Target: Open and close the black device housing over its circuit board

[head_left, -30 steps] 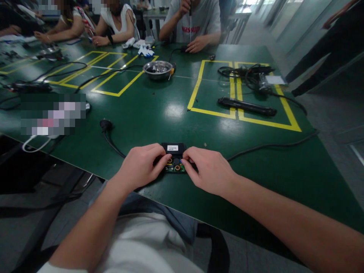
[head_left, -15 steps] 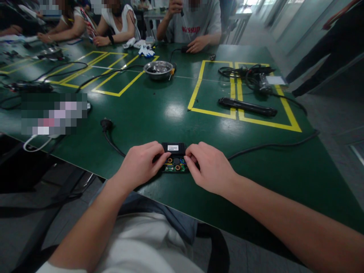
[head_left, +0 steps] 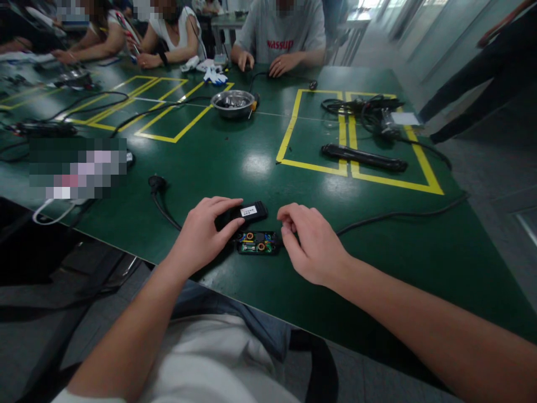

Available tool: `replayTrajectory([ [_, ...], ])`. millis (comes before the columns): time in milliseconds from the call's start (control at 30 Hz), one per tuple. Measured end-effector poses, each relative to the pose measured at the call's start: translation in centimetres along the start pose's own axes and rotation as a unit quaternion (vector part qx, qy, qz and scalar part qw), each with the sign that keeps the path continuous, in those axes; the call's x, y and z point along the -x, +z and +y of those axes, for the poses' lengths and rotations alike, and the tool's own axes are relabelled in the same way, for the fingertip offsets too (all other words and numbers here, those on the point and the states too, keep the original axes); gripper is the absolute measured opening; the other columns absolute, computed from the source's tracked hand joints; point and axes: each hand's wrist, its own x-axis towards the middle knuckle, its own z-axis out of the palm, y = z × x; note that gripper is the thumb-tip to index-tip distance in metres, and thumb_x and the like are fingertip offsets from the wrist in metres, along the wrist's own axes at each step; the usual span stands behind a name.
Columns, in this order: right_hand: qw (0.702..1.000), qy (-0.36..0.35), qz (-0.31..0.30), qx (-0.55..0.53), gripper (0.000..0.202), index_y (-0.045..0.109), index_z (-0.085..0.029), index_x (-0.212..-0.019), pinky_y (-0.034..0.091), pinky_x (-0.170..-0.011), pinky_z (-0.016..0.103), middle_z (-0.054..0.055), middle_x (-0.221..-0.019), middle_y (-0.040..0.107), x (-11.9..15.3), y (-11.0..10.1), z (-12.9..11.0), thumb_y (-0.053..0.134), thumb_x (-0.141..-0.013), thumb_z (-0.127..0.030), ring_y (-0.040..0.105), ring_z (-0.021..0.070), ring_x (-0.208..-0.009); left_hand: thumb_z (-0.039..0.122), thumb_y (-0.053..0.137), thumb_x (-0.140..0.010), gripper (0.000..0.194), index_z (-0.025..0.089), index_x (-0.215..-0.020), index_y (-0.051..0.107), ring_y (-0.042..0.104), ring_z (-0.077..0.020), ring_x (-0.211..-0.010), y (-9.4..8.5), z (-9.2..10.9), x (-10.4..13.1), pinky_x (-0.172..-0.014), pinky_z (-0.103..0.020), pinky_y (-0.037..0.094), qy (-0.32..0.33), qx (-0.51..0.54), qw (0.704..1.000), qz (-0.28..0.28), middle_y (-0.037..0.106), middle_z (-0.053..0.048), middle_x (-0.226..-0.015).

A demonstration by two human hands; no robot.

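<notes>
A black plastic cover (head_left: pixel 254 211) with a white label is tilted in the grip of my left hand (head_left: pixel 204 225), thumb in front and fingers behind. Just below it on the green table lies the lower half of the case, with its circuit board (head_left: pixel 257 243) exposed. Copper-wound rings and small components show on the board. My right hand (head_left: pixel 312 240) is beside the right end of the case, fingers loosely curled and thumb a little apart, with nothing visible in it. A black cable (head_left: pixel 403 215) runs off to the right; a plug (head_left: pixel 156 183) lies at left.
A metal bowl (head_left: pixel 233 104) of small parts stands mid-table. A long black wrapped piece (head_left: pixel 364 157) and coiled cables (head_left: pixel 369 112) lie within yellow tape at right. A pixelated object (head_left: pixel 79 170) sits at left. Other people sit across the table (head_left: pixel 201 168).
The cover has come off the circuit board case, shifting up and left with my left hand. My right hand has let go of it. Across the table, a person's raised hand has come down.
</notes>
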Motion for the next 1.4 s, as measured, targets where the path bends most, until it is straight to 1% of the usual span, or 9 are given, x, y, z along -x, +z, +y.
replayTrajectory([
  [67, 1.0, 0.009, 0.005, -0.018, 0.016, 0.057, -0.02, -0.107, 0.039, -0.073, 0.038, 0.005, -0.084, 0.066, 0.0, -0.2, 0.1, 0.045, -0.096, -0.017, 0.06, 0.0249, -0.076, 0.037, 0.07, -0.106, 0.036, 0.02, -0.136, 0.079, 0.072, -0.029, -0.115, -0.4, 0.1, 0.3, -0.102, -0.045, 0.058, 0.038, 0.033, 0.999, 0.012, 0.08, -0.012, -0.127],
  [200, 0.999, 0.024, 0.008, -0.039, 0.018, 0.053, -0.022, -0.109, 0.042, -0.074, 0.038, 0.005, -0.087, 0.067, 0.0, -0.3, 0.3, 0.045, -0.094, -0.016, 0.061, 0.0246, -0.077, 0.03, 0.073, -0.104, 0.023, 0.025, -0.124, 0.083, 0.072, -0.0233, -0.107, -1.1, 0.6, 0.6, -0.097, -0.038, 0.058, 0.14, 0.078, 0.985, -0.067, 0.081, -0.007, -0.119],
  [300, 0.999, 0.028, 0.003, -0.041, 0.018, 0.053, -0.023, -0.109, 0.042, -0.074, 0.038, 0.005, -0.087, 0.067, 0.0, -0.3, 0.3, 0.045, -0.093, -0.017, 0.062, 0.0245, -0.078, 0.025, 0.075, -0.101, 0.018, 0.024, -0.117, 0.083, 0.071, -0.0224, -0.104, -1.2, 0.9, 0.5, -0.096, -0.038, 0.057, 0.165, 0.078, 0.979, -0.09, 0.08, -0.007, -0.114],
  [533, 0.998, 0.038, -0.025, -0.046, 0.017, 0.053, -0.022, -0.109, 0.042, -0.073, 0.038, 0.004, -0.085, 0.067, -0.2, -0.5, 0.1, 0.043, -0.095, -0.019, 0.062, 0.0235, -0.074, 0.024, 0.077, -0.098, 0.014, 0.022, -0.111, 0.079, 0.073, -0.0225, -0.102, -1.0, 1.0, 0.6, -0.094, -0.038, 0.058, 0.162, 0.088, 0.98, -0.073, 0.08, -0.007, -0.112],
  [700, 0.997, 0.044, -0.031, -0.048, 0.018, 0.054, -0.022, -0.109, 0.042, -0.072, 0.037, 0.005, -0.086, 0.068, -0.2, -0.6, 0.0, 0.043, -0.096, -0.02, 0.061, 0.0235, -0.074, 0.023, 0.076, -0.099, 0.017, 0.022, -0.115, 0.08, 0.073, -0.0216, -0.103, -1.1, 0.9, 0.8, -0.093, -0.036, 0.058, 0.157, 0.09, 0.982, -0.052, 0.079, -0.007, -0.113],
  [900, 0.997, 0.042, -0.034, -0.048, 0.017, 0.055, -0.022, -0.109, 0.042, -0.072, 0.037, 0.004, -0.085, 0.068, -0.2, -0.6, 0.0, 0.044, -0.096, -0.02, 0.061, 0.0233, -0.074, 0.021, 0.072, -0.096, 0.021, 0.022, -0.114, 0.082, 0.072, -0.0219, -0.101, -1.1, 0.9, 0.5, -0.093, -0.036, 0.059, 0.153, 0.079, 0.981, -0.092, 0.075, -0.007, -0.112],
  [1200, 0.998, 0.038, -0.043, -0.038, 0.017, 0.056, -0.021, -0.108, 0.041, -0.073, 0.037, 0.005, -0.085, 0.068, -0.3, -0.5, 0.0, 0.043, -0.097, -0.02, 0.06, 0.0235, -0.074, 0.024, 0.075, -0.098, 0.018, 0.022, -0.115, 0.079, 0.073, -0.0218, -0.102, -1.1, 1.0, 0.6, -0.093, -0.034, 0.059, 0.141, 0.09, 0.981, -0.101, 0.075, -0.007, -0.114],
  [1267, 0.998, 0.038, -0.04, -0.034, 0.014, 0.054, -0.022, -0.104, 0.04, -0.072, 0.037, 0.005, -0.083, 0.068, -0.3, -0.5, 0.1, 0.042, -0.097, -0.02, 0.059, 0.0232, -0.072, 0.027, 0.074, -0.099, 0.018, 0.021, -0.116, 0.077, 0.073, -0.0216, -0.1, -1.0, 0.9, 0.6, -0.092, -0.033, 0.059, 0.13, 0.096, 0.983, -0.087, 0.076, -0.008, -0.114],
  [1400, 0.999, 0.036, -0.036, -0.015, 0.009, 0.051, -0.024, -0.096, 0.037, -0.069, 0.036, 0.003, -0.077, 0.063, -0.2, -0.4, 0.0, 0.044, -0.095, -0.019, 0.055, 0.0218, -0.068, 0.029, 0.072, -0.1, 0.017, 0.02, -0.114, 0.072, 0.07, -0.0222, -0.095, -0.4, 0.5, 0.4, -0.088, -0.036, 0.059, 0.076, 0.07, 0.995, -0.014, 0.077, -0.009, -0.114],
])
